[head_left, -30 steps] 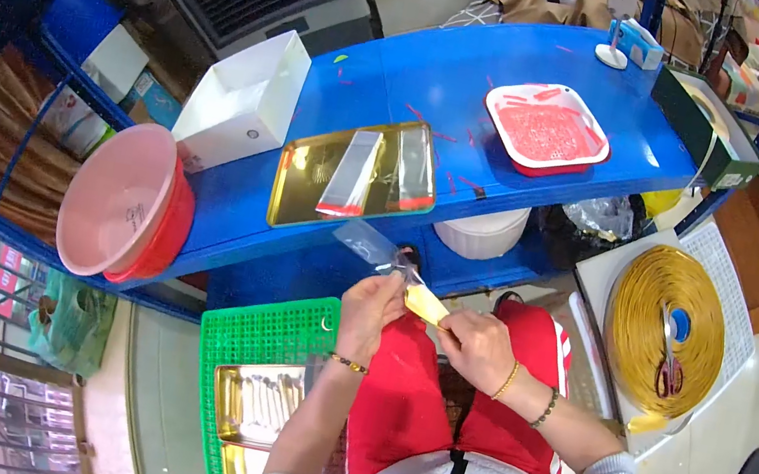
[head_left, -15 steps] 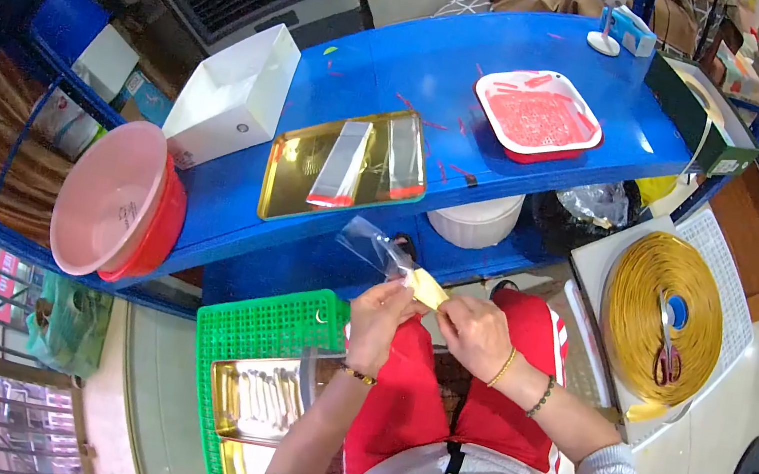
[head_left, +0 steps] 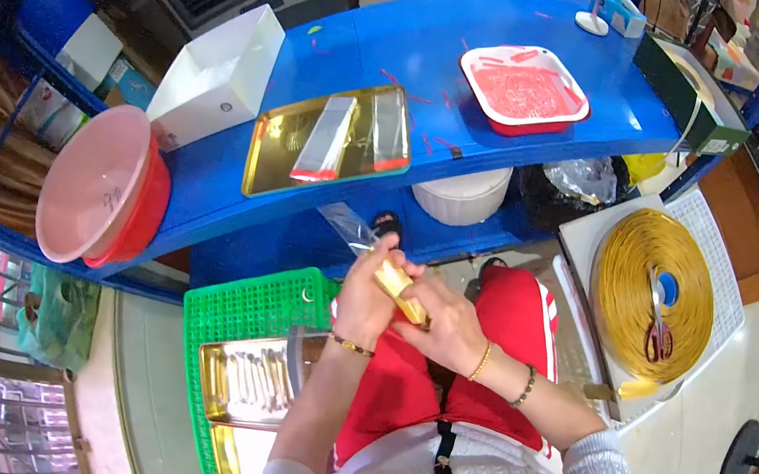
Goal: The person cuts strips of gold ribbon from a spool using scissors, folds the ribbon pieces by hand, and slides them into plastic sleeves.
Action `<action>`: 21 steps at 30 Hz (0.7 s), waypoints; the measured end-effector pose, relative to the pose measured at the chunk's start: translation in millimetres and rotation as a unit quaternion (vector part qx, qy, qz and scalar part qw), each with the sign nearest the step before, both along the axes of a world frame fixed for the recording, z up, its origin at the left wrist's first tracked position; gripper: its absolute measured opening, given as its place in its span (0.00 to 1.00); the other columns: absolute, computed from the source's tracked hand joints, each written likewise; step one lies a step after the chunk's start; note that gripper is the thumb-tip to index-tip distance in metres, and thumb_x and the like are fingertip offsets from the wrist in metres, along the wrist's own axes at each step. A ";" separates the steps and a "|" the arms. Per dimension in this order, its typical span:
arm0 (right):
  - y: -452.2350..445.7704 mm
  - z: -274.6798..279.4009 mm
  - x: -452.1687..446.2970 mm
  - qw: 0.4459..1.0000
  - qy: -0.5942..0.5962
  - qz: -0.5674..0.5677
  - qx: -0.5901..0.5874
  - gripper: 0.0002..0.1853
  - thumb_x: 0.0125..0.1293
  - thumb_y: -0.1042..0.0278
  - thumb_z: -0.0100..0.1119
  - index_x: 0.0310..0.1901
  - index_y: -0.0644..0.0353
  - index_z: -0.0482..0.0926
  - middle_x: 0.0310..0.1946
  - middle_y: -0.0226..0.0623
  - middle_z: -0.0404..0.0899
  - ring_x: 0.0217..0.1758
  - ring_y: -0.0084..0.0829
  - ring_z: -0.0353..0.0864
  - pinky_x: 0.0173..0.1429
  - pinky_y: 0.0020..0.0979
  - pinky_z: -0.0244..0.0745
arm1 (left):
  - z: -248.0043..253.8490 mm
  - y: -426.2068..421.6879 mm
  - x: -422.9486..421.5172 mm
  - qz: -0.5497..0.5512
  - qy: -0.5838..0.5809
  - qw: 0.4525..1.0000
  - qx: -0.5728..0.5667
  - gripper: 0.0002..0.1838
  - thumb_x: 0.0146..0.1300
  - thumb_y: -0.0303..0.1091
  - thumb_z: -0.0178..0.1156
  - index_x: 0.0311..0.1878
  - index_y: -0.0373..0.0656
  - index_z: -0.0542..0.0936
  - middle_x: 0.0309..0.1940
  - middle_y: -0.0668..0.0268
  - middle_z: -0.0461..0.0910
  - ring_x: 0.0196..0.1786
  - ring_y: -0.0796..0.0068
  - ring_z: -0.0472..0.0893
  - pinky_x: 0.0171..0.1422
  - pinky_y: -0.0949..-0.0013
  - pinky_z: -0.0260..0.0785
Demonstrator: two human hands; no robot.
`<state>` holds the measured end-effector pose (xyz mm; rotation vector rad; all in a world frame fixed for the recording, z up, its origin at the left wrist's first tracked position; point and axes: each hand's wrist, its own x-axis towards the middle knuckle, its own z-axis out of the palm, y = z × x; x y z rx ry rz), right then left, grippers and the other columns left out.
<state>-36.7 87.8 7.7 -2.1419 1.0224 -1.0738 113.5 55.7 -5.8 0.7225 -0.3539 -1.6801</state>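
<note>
My left hand [head_left: 364, 303] is closed round a clear plastic sleeve [head_left: 343, 225], whose free end sticks out past the fingers toward the blue table. Across the fingers lies a shiny gold ribbon strip [head_left: 400, 291], coloured like the big ribbon roll at the right. My right hand [head_left: 450, 326] grips the strip's near end, thumb and fingers pressed on it. Both hands meet above my lap. The fingers hide how strip and sleeve join.
A gold tray [head_left: 263, 150] holds flat clear packs with red ends. Nearby are a red-and-white basin [head_left: 521, 125], a white box [head_left: 215, 76] and pink bowls [head_left: 89, 186]. At right, scissors [head_left: 656, 326] rest on the gold ribbon roll [head_left: 626, 280]; a green basket [head_left: 271, 304] stands left.
The gold strip has turned and now lies across my left fingers. My right hand has come closer to the left. The whole view has shifted slightly.
</note>
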 end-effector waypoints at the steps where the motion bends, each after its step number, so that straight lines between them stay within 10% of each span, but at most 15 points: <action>1: 3.7 0.3 -2.0 0.999 0.027 0.005 -0.039 0.28 0.43 0.69 0.68 0.49 0.56 0.69 0.49 0.46 0.69 0.50 0.46 0.72 0.47 0.42 0.69 | -1.1 -0.3 4.9 0.002 0.020 1.000 0.011 0.12 0.64 0.34 0.52 0.47 0.38 0.72 0.32 0.62 0.74 0.36 0.65 0.75 0.53 0.58 0.69; 21: 6.8 -12.6 3.1 0.978 0.115 -0.047 -0.168 0.18 0.44 0.69 0.63 0.42 0.55 0.78 0.53 0.42 0.68 0.62 0.44 0.63 0.57 0.48 0.59 | -20.1 15.5 6.3 -0.019 0.059 0.993 0.103 0.19 0.69 0.44 0.45 0.48 0.35 0.70 0.43 0.57 0.74 0.48 0.62 0.74 0.58 0.59 0.66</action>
